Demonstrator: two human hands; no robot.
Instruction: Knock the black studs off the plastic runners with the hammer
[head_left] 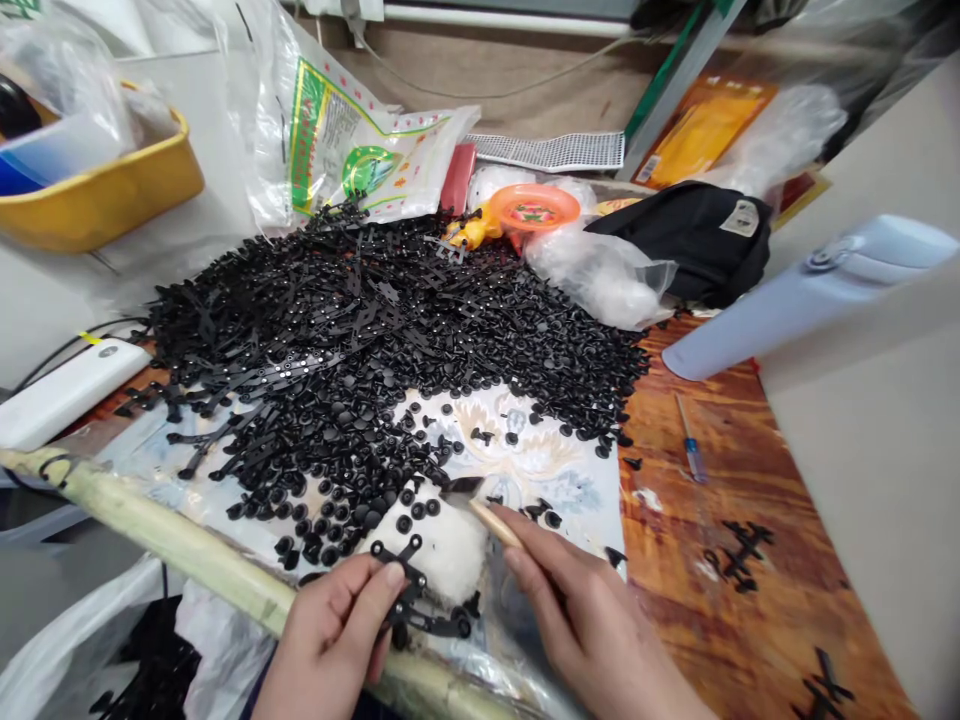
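My left hand [337, 620] pinches a flat black plastic piece [416, 580] with several small holes and round knobs. The fingers of my right hand [577, 590] are closed round the light wooden handle of a knife [491, 520], whose dark blade points left. Beneath the blade and the black piece lies a white foamy block [439, 545] with a few round black caps on it. Just beyond spreads a large heap of small black plastic parts [375, 320], both long strips and round caps. Part of the held piece is hidden by my left fingers.
A pale blue bottle [795, 300] and a blue-handled screwdriver [691, 450] are on the right of the wooden table [675, 560]. Behind the heap are a printed plastic bag [360, 140] and an orange dish [534, 207]. A yellow bin [112, 195] is at left; a pale pole [187, 550] runs along the front.
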